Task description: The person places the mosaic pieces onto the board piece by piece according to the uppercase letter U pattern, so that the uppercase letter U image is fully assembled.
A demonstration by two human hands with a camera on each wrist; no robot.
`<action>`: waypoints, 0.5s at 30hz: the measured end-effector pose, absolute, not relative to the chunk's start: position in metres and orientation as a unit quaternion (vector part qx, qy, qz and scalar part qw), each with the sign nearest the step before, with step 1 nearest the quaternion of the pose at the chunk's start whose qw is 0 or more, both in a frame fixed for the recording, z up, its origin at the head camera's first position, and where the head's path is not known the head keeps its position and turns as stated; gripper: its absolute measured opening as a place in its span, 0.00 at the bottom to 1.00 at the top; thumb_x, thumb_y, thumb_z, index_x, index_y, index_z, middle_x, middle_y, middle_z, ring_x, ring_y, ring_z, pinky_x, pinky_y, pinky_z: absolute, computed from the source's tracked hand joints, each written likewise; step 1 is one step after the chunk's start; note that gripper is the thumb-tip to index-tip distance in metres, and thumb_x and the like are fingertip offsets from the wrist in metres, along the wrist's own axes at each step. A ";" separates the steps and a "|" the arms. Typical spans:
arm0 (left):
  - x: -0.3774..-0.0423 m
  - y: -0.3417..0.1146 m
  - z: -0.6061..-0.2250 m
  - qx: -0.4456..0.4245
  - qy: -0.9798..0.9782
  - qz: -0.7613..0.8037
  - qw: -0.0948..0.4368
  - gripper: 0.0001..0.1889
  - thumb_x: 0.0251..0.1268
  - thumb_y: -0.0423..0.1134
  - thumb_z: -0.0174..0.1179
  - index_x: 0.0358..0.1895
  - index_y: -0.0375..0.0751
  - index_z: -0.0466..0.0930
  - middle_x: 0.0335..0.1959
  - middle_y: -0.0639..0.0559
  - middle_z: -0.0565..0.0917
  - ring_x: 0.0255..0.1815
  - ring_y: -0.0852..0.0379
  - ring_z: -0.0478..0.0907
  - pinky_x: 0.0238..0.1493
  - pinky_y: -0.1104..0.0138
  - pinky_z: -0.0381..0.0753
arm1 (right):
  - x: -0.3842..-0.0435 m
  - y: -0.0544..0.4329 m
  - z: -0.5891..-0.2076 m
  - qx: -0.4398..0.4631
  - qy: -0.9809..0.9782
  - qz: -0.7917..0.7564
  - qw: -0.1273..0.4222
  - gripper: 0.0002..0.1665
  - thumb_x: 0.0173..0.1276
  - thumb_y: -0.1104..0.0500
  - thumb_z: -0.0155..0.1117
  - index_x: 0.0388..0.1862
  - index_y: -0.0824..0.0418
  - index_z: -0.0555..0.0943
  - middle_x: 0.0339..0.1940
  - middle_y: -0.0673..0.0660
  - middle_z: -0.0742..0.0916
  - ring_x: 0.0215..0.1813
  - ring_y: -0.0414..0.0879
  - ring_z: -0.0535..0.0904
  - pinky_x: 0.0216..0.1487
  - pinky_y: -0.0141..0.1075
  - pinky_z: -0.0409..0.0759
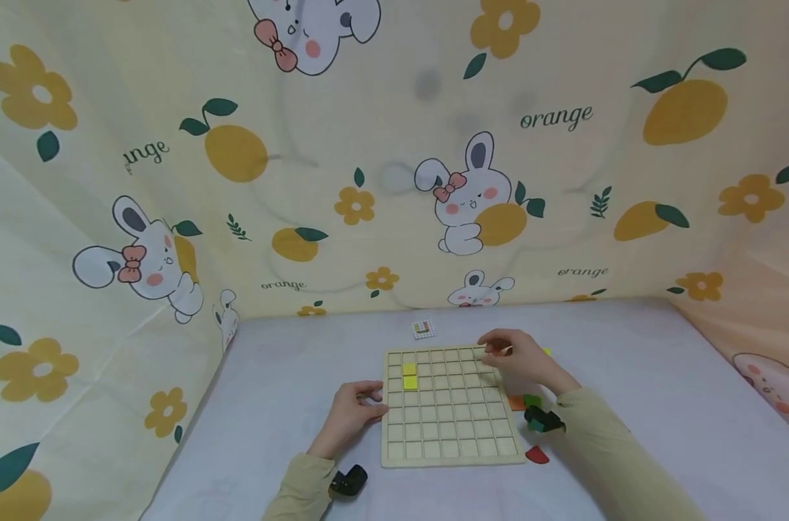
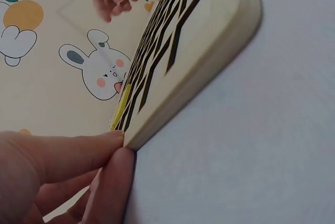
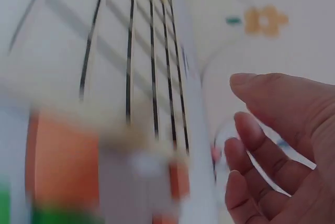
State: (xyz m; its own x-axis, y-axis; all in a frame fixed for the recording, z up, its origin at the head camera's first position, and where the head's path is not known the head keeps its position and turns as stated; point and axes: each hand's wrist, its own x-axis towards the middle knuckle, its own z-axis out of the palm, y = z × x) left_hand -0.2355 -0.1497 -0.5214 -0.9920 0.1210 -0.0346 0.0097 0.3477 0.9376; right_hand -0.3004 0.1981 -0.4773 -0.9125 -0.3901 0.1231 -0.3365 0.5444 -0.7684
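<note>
A square wooden grid board lies on the table, with two yellow square tiles in one column near its far left. My left hand holds the board's left edge; in the left wrist view the thumb and a finger meet at the rim. My right hand hovers around the board's far right corner. Its thumb and loosely bent fingers stand apart in the right wrist view, with nothing between them.
Along the board's right side lie loose pieces: an orange one, a green one and a red one with a curved edge. A small card with a coloured pattern lies behind the board. Printed cloth hangs behind and beside the table.
</note>
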 end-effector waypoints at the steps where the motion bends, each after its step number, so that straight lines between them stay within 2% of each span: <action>1: -0.236 -0.150 -0.522 0.039 0.820 0.569 0.049 0.24 0.50 0.24 0.68 0.55 0.28 0.77 0.35 0.46 0.78 0.25 0.58 0.75 0.30 0.68 0.84 | -0.301 0.207 -0.477 -0.198 0.883 -0.425 0.027 0.18 0.63 0.62 0.68 0.51 0.66 0.79 0.39 0.56 0.83 0.41 0.49 0.76 0.37 0.36 0.78; 8: -0.236 -0.149 -0.520 0.035 0.820 0.569 0.058 0.25 0.51 0.25 0.68 0.55 0.28 0.77 0.35 0.46 0.78 0.26 0.57 0.76 0.30 0.68 0.84 | -0.304 0.258 -0.484 -0.126 0.912 -0.390 0.031 0.23 0.64 0.54 0.67 0.55 0.62 0.78 0.49 0.59 0.82 0.49 0.53 0.74 0.47 0.43 0.76; 15: -0.236 -0.150 -0.519 0.032 0.816 0.575 0.059 0.24 0.50 0.24 0.68 0.55 0.28 0.77 0.35 0.45 0.78 0.27 0.57 0.77 0.30 0.68 0.84 | -0.304 0.288 -0.498 -0.098 0.921 -0.375 0.028 0.24 0.63 0.56 0.68 0.57 0.63 0.76 0.51 0.61 0.81 0.52 0.56 0.74 0.50 0.47 0.76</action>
State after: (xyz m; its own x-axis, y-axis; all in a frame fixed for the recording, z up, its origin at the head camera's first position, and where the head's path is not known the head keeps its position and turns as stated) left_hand -0.2363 -0.1501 -0.5193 -0.9909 0.1208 -0.0591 -0.0151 0.3371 0.9413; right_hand -0.3041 0.2883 -0.4976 -0.9791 -0.2022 0.0212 -0.1596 0.6998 -0.6963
